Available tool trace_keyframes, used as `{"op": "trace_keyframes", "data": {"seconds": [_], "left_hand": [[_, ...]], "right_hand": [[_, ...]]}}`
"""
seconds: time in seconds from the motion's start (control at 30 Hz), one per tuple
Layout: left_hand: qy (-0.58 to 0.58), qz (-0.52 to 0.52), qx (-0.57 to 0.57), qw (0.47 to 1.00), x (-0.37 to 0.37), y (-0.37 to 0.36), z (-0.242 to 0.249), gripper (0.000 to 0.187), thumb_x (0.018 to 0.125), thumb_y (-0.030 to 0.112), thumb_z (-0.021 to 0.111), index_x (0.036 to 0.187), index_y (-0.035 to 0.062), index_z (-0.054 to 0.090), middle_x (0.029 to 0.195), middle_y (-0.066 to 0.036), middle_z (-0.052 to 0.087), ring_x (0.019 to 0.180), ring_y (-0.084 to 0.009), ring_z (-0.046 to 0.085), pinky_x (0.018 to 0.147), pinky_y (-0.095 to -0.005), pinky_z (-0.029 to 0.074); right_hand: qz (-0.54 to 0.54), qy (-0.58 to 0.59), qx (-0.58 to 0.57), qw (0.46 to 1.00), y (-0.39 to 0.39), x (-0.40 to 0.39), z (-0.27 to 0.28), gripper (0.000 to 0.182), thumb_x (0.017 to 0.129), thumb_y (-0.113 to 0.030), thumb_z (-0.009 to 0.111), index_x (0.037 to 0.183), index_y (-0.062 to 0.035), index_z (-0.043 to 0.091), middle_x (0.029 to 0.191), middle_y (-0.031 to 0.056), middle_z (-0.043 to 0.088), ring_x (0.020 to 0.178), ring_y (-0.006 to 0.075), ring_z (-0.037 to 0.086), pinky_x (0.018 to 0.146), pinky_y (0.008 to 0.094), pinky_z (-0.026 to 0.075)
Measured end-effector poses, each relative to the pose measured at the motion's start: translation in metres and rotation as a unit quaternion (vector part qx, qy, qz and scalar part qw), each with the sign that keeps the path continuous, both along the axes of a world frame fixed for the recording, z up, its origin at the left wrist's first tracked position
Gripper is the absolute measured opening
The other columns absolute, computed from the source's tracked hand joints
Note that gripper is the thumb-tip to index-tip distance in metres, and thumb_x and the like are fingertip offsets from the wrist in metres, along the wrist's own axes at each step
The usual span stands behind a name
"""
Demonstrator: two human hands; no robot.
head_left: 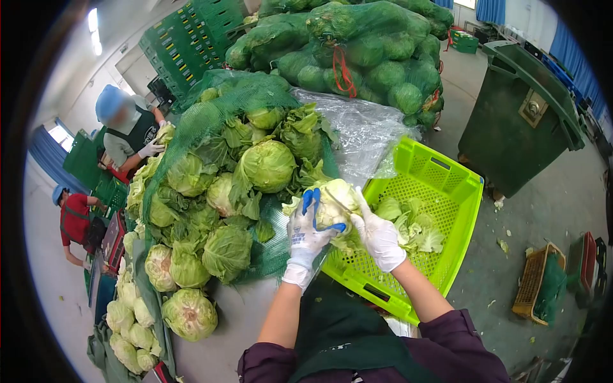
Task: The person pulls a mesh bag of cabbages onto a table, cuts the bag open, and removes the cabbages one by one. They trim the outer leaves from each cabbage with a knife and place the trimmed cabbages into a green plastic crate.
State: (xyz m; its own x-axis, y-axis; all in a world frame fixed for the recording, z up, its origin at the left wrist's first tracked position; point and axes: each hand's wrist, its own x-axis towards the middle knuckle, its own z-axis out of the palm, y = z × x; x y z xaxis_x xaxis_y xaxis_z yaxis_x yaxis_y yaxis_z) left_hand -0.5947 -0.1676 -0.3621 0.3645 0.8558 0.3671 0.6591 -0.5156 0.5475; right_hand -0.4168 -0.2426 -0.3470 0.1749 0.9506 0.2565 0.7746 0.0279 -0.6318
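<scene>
A pale green cabbage (333, 203) is held up over the near left part of a bright green crate (463, 220). My left hand (310, 230), in a white glove with blue fingertips, grips its left side. At its right side my right hand (378, 235), in a white glove, has its fingers closed around something thin like a blade, mostly hidden, resting against the cabbage. Loose leaves (418, 230) lie in the crate. Left of my hands, whole cabbages (268, 166) are heaped in an open green net (207, 118).
Filled net sacks (383, 57) stand behind clear plastic sheeting (357, 131). A dark green bin (520, 121) is at the right, with a yellow basket (536, 281) on the floor. Two people, one in a dark apron (142, 133), one in red (75, 217), are at the left.
</scene>
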Motion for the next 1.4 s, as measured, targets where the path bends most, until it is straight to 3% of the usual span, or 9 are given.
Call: {"op": "trace_keyframes", "data": {"seconds": [0.17,0.37,0.57,0.7,0.73,0.9,1.2,1.3,1.4], "left_hand": [[0.026,0.012,0.05,0.998,0.021,-0.003,0.01,0.092,0.061,0.041,0.079,0.139,0.0107,0.041,0.138,-0.018,0.044,0.12,-0.0364,0.047,0.101,-0.0445,0.038],[0.071,0.053,0.053,0.995,0.041,-0.003,0.018,0.086,0.064,0.045,0.075,0.136,0.0101,0.044,0.135,-0.02,0.046,0.118,-0.0371,0.048,0.099,-0.0454,0.039],[0.106,0.104,0.056,0.987,0.054,0.004,0.019,0.076,0.071,0.046,0.069,0.134,0.0091,0.047,0.134,-0.019,0.048,0.115,-0.0367,0.051,0.097,-0.0449,0.042],[0.126,0.114,0.014,0.985,0.058,0.005,0.028,0.081,0.07,0.051,0.07,0.135,0.0101,0.046,0.136,-0.017,0.047,0.117,-0.0357,0.049,0.098,-0.0449,0.039],[0.126,0.124,0.058,0.983,0.058,0.01,0.018,0.076,0.069,0.053,0.069,0.131,0.0132,0.051,0.132,-0.013,0.049,0.111,-0.0344,0.051,0.09,-0.0495,0.043],[0.183,0.128,-0.024,0.974,0.062,0.01,0.031,0.084,0.069,0.054,0.07,0.137,0.0116,0.044,0.138,-0.016,0.045,0.119,-0.0345,0.048,0.099,-0.045,0.038],[0.15,0.141,0.038,0.978,0.063,0.01,0.018,0.077,0.069,0.057,0.068,0.131,0.015,0.051,0.138,-0.011,0.045,0.116,-0.0325,0.049,0.091,-0.0524,0.041],[0.136,0.136,0.061,0.979,0.059,0.005,0.015,0.076,0.069,0.057,0.068,0.13,0.0151,0.052,0.138,-0.011,0.045,0.116,-0.033,0.048,0.091,-0.0521,0.041],[0.085,0.095,0.085,0.988,0.051,-0.013,0.006,0.086,0.067,0.053,0.071,0.138,0.0132,0.043,0.142,-0.012,0.039,0.12,-0.0351,0.045,0.095,-0.0493,0.039]], "right_hand": [[-0.031,-0.086,0.011,0.996,0.014,-0.001,-0.01,0.062,0.092,-0.035,0.052,0.144,-0.009,0.031,0.073,0.0155,0.064,0.056,0.0326,0.061,0.051,0.0424,0.048],[-0.092,-0.075,0.035,0.992,0.033,0.001,-0.016,0.047,0.09,-0.034,0.053,0.13,-0.0085,0.052,0.069,0.015,0.064,0.058,0.032,0.062,0.053,0.0423,0.049],[-0.09,-0.071,-0.022,0.993,0.059,0.011,-0.012,0.046,0.089,-0.042,0.05,0.119,-0.0086,0.061,0.072,0.0159,0.066,0.065,0.035,0.064,0.062,0.0446,0.052],[-0.051,-0.031,-0.148,0.987,0.08,0.03,0.004,0.054,0.086,-0.055,0.048,0.097,-0.0071,0.071,0.082,0.02,0.067,0.08,0.037,0.065,0.072,0.044,0.052],[-0.062,-0.001,-0.15,0.987,0.083,0.03,0.006,0.057,0.084,-0.059,0.048,0.088,-0.007,0.072,0.085,0.0205,0.067,0.084,0.0374,0.065,0.076,0.044,0.052],[-0.11,0.069,-0.149,0.98,0.083,0.023,0.001,0.058,0.084,-0.06,0.047,0.089,-0.0078,0.072,0.089,0.0195,0.067,0.086,0.037,0.065,0.077,0.0435,0.051],[-0.117,0.035,-0.106,0.987,0.084,0.023,-0.005,0.06,0.086,-0.06,0.044,0.085,-0.0072,0.072,0.086,0.0192,0.067,0.084,0.0377,0.065,0.076,0.0437,0.051],[-0.034,-0.048,-0.107,0.993,0.095,0.041,0.005,0.058,0.087,-0.059,0.043,0.087,-0.0081,0.071,0.086,0.0198,0.067,0.085,0.039,0.064,0.077,0.0441,0.051],[-0.025,-0.001,-0.119,0.993,0.107,0.063,0.012,0.059,0.088,-0.058,0.043,0.086,-0.0063,0.07,0.085,0.0209,0.067,0.086,0.0405,0.063,0.078,0.045,0.05]]}}
